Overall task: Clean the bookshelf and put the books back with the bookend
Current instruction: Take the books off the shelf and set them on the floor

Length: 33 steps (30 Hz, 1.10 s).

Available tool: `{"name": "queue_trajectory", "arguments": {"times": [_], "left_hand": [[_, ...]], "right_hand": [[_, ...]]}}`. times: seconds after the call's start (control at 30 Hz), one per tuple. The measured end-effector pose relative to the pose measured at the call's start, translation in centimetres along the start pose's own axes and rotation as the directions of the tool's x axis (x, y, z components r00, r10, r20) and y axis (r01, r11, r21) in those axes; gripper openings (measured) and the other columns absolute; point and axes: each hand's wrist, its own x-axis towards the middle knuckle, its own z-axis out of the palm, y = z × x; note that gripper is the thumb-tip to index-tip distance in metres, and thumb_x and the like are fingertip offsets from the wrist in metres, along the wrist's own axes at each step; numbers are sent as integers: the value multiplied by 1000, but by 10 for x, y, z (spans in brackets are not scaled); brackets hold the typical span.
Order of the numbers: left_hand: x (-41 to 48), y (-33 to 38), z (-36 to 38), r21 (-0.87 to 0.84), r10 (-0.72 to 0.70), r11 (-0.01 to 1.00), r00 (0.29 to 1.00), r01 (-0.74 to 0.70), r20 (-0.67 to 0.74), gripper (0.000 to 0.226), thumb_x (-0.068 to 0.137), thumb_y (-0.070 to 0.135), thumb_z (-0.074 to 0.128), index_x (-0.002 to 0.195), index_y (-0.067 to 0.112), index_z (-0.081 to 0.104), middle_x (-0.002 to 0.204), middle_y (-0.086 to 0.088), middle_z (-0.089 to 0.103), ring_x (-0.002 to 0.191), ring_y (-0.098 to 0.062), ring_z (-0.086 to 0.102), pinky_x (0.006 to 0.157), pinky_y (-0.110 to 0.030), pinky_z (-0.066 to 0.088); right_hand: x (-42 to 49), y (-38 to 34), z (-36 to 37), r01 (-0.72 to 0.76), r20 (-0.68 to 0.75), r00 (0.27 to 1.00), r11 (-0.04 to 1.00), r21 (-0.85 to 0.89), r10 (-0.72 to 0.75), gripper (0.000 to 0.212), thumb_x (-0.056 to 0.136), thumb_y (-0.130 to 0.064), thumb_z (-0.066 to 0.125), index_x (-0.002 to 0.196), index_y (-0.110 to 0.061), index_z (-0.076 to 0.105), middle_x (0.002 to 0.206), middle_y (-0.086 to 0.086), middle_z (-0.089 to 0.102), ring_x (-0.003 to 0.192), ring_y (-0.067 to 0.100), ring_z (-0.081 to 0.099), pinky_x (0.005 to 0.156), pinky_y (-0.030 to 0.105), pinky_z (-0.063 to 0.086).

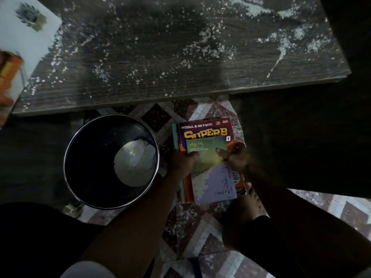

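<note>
A dim room, seen from above: a patterned tile floor (200, 227) below and, across the top of the view, a dark wood-grain shelf board (160, 57) strewn with white dust and crumbs (202, 49), so the cleaning looks far from finished.

At the far left a white book with a dark emblem (24, 33) lies at the board's end, and a blurred orange object (8, 71) sits at the frame edge; what it is I cannot tell. On the floor just in front of the board stands a black bin with a metal rim (67, 149), a white crumpled wad (134, 163) in its bottom. It is probably parked there to catch what is swept off the edge.

Just right of the bin, the left hand (183, 159) grips the left edge of a stack of books (202, 131) lying flat on the tiles, fingers curled under and thumb on top. A red "Superb" workbook shows beneath a thinner green-and-white booklet (204, 155). The right hand (239, 157) clamps the opposite edge the same way, thumb pressed on the green cover. Gripping both sides keeps the loose booklet from sliding off the larger book. A bare foot (255, 199) rests just beside the stack's near right corner.

No bookend is in view. The books appear parked off the shelf — whether they are being set down or lifted I cannot tell.
</note>
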Motion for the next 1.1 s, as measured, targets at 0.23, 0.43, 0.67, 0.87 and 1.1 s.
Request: {"name": "queue_trajectory", "arguments": {"times": [0.23, 0.43, 0.67, 0.87, 1.1], "left_hand": [[-27, 17, -10, 379, 95, 922, 995, -80, -19, 55, 88, 34, 63, 131, 3, 50, 123, -15, 60, 113, -32, 59, 79, -31, 47], [-71, 56, -34, 591, 299, 761, 953, -267, 45, 48, 85, 31, 69, 123, 6, 57, 120, -13, 62, 109, -30, 62, 76, -30, 47], [-148, 97, -85, 689, 562, 512, 806, -513, 182, 44, 88, 29, 61, 128, 14, 52, 124, -9, 58, 110, -27, 59, 87, -34, 52], [-217, 128, -130, 776, 742, 321, 653, -543, 149, 35, 87, 26, 57, 120, 15, 54, 119, -6, 55, 106, -29, 59, 83, -37, 51], [-282, 151, -194, 790, 872, 285, 488, -543, 21, 33, 87, 30, 54, 117, 16, 53, 115, -3, 56, 102, -25, 58, 80, -35, 46]], "right_hand": [[-34, -36, -11, 58, 62, 997, 954, -293, -42, 36, 84, -34, 75, 109, -10, 66, 112, 13, 69, 104, 30, 66, 94, 49, 53], [-91, -83, -24, 143, 152, 985, 855, -499, -76, 36, 94, -11, 61, 129, -5, 60, 129, 17, 62, 120, 35, 58, 102, 42, 47], [-189, -149, -49, 368, 269, 930, 616, -697, -252, 20, 93, -38, 62, 108, -24, 64, 111, 1, 65, 107, 22, 63, 95, 37, 50], [-264, -192, -57, 435, 240, 830, 314, -844, -504, 42, 87, -29, 63, 128, -24, 56, 127, 4, 61, 113, 26, 60, 95, 34, 47], [-342, -234, -50, 579, 319, 658, 188, -793, -683, 32, 93, -37, 58, 123, -25, 57, 124, -2, 58, 116, 21, 56, 99, 36, 44]]}}
